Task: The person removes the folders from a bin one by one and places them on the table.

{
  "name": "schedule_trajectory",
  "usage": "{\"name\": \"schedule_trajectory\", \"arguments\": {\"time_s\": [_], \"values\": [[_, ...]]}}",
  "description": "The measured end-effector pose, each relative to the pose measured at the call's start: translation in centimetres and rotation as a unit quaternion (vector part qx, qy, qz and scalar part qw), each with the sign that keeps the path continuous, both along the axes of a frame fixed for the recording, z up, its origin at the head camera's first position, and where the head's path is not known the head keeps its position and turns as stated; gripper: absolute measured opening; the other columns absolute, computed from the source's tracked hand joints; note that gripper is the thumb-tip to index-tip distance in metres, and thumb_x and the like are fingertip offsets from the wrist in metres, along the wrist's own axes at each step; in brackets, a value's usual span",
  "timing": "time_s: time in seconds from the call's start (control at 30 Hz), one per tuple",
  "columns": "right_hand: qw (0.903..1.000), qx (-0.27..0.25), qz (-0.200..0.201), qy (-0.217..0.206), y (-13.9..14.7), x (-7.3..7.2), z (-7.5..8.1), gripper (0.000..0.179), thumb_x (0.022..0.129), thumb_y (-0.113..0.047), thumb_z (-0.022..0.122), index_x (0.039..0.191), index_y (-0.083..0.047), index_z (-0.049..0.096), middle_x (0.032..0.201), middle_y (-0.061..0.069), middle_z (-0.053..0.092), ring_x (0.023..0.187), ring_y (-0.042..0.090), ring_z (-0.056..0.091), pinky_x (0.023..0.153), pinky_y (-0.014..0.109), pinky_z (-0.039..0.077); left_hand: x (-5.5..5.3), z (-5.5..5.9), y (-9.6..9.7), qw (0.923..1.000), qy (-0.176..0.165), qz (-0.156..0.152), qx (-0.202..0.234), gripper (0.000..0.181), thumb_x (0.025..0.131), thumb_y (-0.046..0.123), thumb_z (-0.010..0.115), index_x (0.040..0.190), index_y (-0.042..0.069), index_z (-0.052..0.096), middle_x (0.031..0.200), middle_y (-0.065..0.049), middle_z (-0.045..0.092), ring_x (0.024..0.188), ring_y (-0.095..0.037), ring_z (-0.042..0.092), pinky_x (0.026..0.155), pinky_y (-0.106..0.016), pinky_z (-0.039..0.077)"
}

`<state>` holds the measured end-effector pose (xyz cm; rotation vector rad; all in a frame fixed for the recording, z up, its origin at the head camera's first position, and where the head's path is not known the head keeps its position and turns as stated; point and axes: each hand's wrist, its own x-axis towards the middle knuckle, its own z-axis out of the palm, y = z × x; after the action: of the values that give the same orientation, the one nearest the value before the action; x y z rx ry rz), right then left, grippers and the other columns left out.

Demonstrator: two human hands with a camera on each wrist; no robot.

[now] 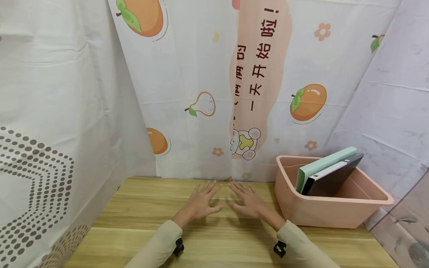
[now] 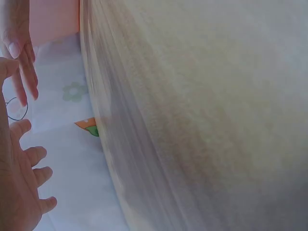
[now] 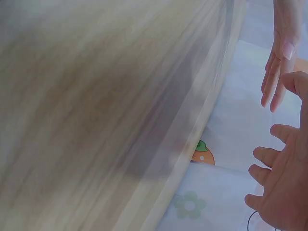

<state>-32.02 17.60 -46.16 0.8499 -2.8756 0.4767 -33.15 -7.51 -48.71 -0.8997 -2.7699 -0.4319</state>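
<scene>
1. Nearest us: the pale left sleeve (image 1: pixel 152 245), with a small black clip (image 1: pixel 179 247) at its cuff. We read the clip as part of the wrist camera mount.
2. Far left: dotted sheet (image 1: pixel 50 85) hanging beside the wooden table (image 1: pixel 134 208), likely a screen for the workspace.
3. Left hand (image 1: pixel 199 204) reaches over the table's middle. Fingers straight and spread, thumb pointing inward; grip wide, holding nothing. Shadow below suggests it's held just above the wood; we can't confirm contact.
4. Back: fruit-print sheet (image 1: pixel 187 56) behind the table's far edge, probably there to hide the room.
5. Right hand (image 1: pixel 248 203) mirrors the left: fingers fanned, thumb inward, grip wide, nothing held. Thumbs near each other but apart. We'd call it a neutral pose, both hands in full view.
6. Right sleeve (image 1: pixel 303 243): matching clip at the cuff.
7. Pink box (image 1: pixel 321 214) stands on the table's right side, near the right arm. Our guess: parked there to stay reachable without crowding the hands.
8. Green folder (image 1: pixel 326 162) and black folder (image 1: pixel 331 182) lean together inside the box, green on the left, tops above the rim. Probably tilted because they're too long to lie flat. Neither hand touches them.
</scene>
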Motion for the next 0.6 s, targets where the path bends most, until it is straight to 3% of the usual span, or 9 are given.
{"name": "schedule_trajectory", "arguments": {"time_s": [0.17, 0.3, 0.47, 0.6], "values": [[0.9997, -0.012, 0.013, 0.019, 0.4, 0.1, 0.5, 0.071, 0.1, -0.041, 0.061, 0.16, -0.015, 0.034, 0.165, 0.014, 0.033, 0.154, 0.038, 0.028, 0.122, 0.068, 0.017, 0.1, 0.2, 0.0, 1.0, -0.001, -0.005, 0.008, 0.078, 0.096, 0.056, 0.059, 0.16, 0.019, 0.036, 0.166, -0.013, 0.031, 0.152, -0.042, 0.031, 0.119, -0.07, 0.023], [0.9976, -0.027, 0.027, 0.057, 0.9, 0.4, 1.3, 0.068, 0.099, -0.037, 0.065, 0.157, -0.013, 0.041, 0.16, 0.018, 0.041, 0.151, 0.041, 0.033, 0.121, 0.069, 0.019, 0.0, 0.2, -0.1, 0.9999, 0.004, -0.007, 0.007, 0.077, 0.096, 0.057, 0.06, 0.159, 0.017, 0.037, 0.165, -0.015, 0.033, 0.15, -0.043, 0.034, 0.118, -0.071, 0.024], [0.9876, -0.01, 0.014, 0.156, 2.0, 0.9, 2.7, 0.065, 0.096, -0.037, 0.067, 0.154, -0.015, 0.047, 0.154, 0.017, 0.051, 0.144, 0.039, 0.045, 0.12, 0.064, 0.028, -0.1, 0.3, -0.2, 1.0, 0.003, -0.005, 0.005, 0.078, 0.096, 0.057, 0.06, 0.16, 0.019, 0.036, 0.165, -0.015, 0.033, 0.151, -0.043, 0.033, 0.118, -0.071, 0.024], [0.9679, -0.004, 0.023, 0.25, 3.2, 1.4, 3.6, 0.063, 0.093, -0.033, 0.072, 0.15, -0.014, 0.053, 0.15, 0.015, 0.056, 0.14, 0.036, 0.05, 0.119, 0.06, 0.032, -0.1, 0.5, -0.3, 1.0, -0.001, -0.003, 0.005, 0.078, 0.096, 0.057, 0.06, 0.16, 0.021, 0.034, 0.166, -0.014, 0.032, 0.152, -0.042, 0.032, 0.119, -0.071, 0.023]]}}
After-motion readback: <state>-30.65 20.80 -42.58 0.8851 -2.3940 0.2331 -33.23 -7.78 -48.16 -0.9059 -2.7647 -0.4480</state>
